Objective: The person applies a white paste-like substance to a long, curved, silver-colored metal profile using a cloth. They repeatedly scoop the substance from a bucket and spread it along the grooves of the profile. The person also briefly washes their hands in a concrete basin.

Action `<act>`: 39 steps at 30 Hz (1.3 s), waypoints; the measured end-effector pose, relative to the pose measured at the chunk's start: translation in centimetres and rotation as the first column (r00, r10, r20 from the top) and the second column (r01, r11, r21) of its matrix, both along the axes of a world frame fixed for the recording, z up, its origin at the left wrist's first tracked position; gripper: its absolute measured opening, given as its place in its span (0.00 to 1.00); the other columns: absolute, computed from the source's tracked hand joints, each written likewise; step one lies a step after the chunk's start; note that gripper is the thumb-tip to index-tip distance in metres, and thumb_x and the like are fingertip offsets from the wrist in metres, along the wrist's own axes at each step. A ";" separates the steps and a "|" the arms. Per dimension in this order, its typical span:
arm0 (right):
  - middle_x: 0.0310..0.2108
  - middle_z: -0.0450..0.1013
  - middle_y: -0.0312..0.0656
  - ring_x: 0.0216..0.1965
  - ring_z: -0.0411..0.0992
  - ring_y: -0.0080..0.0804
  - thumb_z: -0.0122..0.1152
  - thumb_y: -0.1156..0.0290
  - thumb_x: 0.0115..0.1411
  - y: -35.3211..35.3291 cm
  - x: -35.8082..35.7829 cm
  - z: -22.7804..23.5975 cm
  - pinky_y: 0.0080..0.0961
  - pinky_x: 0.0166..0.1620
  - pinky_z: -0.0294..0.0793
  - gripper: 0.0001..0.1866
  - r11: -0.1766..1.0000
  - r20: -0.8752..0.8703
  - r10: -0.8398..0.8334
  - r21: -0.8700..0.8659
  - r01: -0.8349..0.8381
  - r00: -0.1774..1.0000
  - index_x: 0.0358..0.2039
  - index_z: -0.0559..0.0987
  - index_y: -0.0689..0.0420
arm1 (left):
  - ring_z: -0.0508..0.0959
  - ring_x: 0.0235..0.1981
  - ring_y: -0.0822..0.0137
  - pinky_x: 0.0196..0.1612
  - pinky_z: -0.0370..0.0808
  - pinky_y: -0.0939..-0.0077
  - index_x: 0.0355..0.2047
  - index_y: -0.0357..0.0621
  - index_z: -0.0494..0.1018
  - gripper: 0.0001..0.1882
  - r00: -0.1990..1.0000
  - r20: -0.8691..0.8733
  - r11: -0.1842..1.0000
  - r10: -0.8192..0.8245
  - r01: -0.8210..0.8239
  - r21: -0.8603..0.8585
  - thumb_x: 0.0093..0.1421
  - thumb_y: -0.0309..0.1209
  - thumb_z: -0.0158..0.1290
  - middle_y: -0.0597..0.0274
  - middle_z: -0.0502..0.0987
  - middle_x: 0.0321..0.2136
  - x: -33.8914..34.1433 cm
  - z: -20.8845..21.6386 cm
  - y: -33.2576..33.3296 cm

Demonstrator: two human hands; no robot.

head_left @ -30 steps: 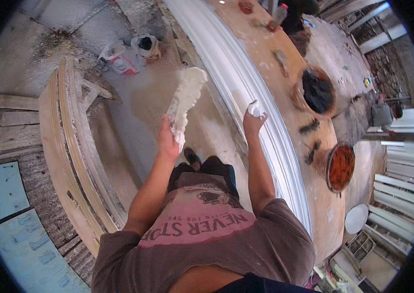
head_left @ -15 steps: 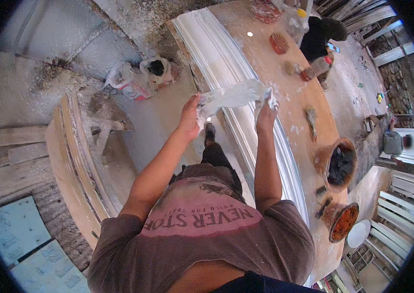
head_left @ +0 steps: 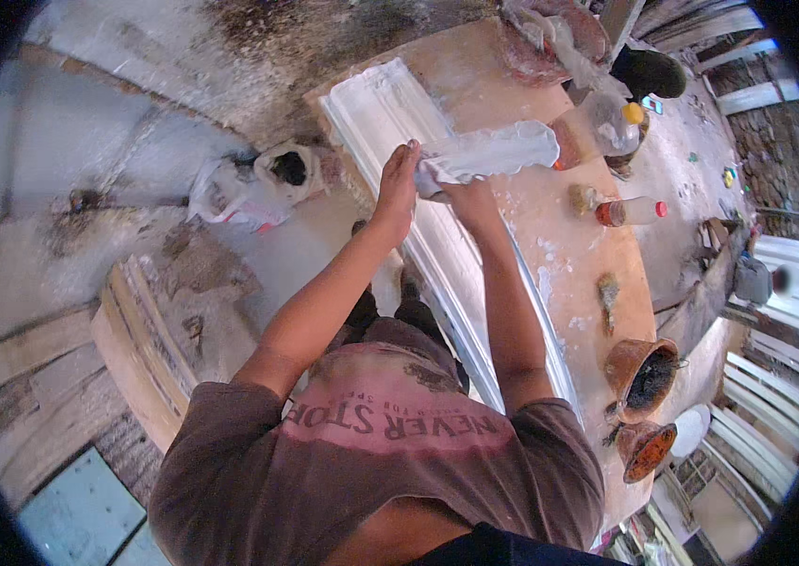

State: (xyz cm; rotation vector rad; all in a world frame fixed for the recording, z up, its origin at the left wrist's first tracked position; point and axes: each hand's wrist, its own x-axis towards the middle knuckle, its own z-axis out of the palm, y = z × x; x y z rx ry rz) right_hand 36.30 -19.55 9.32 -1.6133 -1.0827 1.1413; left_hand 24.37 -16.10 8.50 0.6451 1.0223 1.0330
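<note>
A limp white strip (head_left: 494, 151), wet-looking and perhaps plaster-soaked, stretches rightward above a long white ridged moulding (head_left: 390, 104). My left hand (head_left: 398, 189) is closed on the strip's left end. Close beside it, my right hand (head_left: 468, 200) grips the same end from below, its fingers partly hidden by the strip. The strip's far right end hangs past both hands, over the wooden table (head_left: 583, 264) and close to a reddish container. Beneath my hands, the moulding lies along the table's left edge, with white splashes to its right.
Along the table's right side are a red-capped bottle (head_left: 631, 210), a brush (head_left: 608, 300), a bowl with dark contents (head_left: 618, 363) and an orange-lined bowl (head_left: 633, 443). White sacks (head_left: 230, 193) stand on the floor at left, near curved boards (head_left: 140, 330). A person (head_left: 645, 73) is beyond the table.
My right hand has gone from the strip's right end to beside my left hand. That end now extends freely to the right. The whole view has shifted a little.
</note>
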 end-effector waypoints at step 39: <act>0.43 0.71 0.59 0.44 0.69 0.56 0.50 0.59 0.56 17.0 -9.9 -11.9 0.47 0.49 0.67 0.19 0.975 0.850 0.181 -0.089 -0.204 0.495 0.40 0.76 0.62 | 0.64 0.41 0.71 0.51 0.57 0.76 0.37 0.43 0.66 0.15 0.907 -0.216 0.926 0.361 -0.321 0.200 0.64 0.43 0.45 0.66 0.67 0.36 -13.5 -11.7 21.2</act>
